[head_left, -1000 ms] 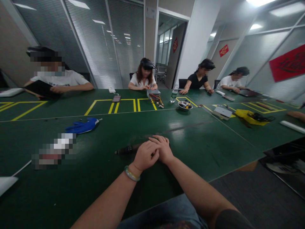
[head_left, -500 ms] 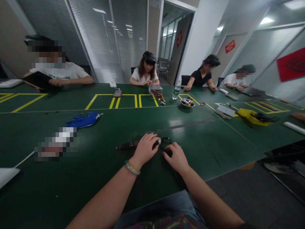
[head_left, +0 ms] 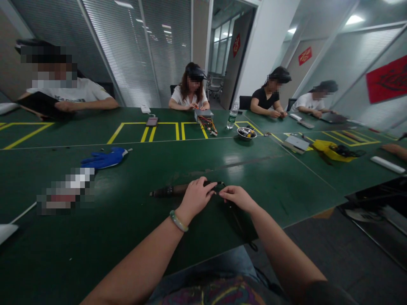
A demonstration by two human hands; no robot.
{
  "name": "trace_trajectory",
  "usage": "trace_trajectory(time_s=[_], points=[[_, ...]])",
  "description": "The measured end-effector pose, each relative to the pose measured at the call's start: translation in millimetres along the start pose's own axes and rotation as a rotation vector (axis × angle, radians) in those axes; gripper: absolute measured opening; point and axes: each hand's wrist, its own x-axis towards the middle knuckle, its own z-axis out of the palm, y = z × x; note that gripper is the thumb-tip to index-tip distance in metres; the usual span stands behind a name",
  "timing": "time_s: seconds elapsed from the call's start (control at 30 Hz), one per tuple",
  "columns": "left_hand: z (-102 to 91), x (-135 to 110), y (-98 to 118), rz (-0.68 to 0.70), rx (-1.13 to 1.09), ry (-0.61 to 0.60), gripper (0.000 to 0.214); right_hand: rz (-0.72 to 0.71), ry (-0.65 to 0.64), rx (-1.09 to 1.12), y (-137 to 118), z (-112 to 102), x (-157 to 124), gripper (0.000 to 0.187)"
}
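Observation:
A long dark rod-shaped tool lies on the green table in front of me. My left hand, with a pale green bangle on the wrist, is closed over the tool's right end. My right hand pinches a thin black cable just to the right of the tool's tip. The cable runs from there toward me and drops over the table edge. The tool's tip is hidden under my fingers.
A blue glove lies to the left. Farther back are a metal bowl, a water bottle, a phone and a yellow tray. Several people sit along the far side. The table edge runs diagonally on my right.
My hands were clasped together over the tool a second ago. They have separated; the left stays on the tool and the right now pinches the cable beside it.

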Motion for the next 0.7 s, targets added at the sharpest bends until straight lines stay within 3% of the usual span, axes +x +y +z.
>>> trace_trajectory(time_s=[0.17, 0.27, 0.4, 0.53, 0.7], points=[[4.8, 3, 9, 0.008, 0.014, 0.005, 0.03, -0.038, 0.007, 0.042, 8, 2, 3, 0.026], [6.1, 3, 10, 0.009, 0.031, 0.01, 0.03, -0.024, 0.088, -0.032, 10, 3, 6, 0.014], [9.7, 3, 12, 0.009, 0.071, 0.023, 0.032, 0.024, 0.176, -0.157, 9, 5, 10, 0.024], [12.7, 2, 13, 0.007, 0.093, 0.031, 0.032, 0.052, 0.29, -0.275, 5, 5, 12, 0.013], [11.5, 1, 15, 0.007, 0.123, 0.025, 0.033, -0.016, 0.457, -0.473, 1, 2, 15, 0.014]])
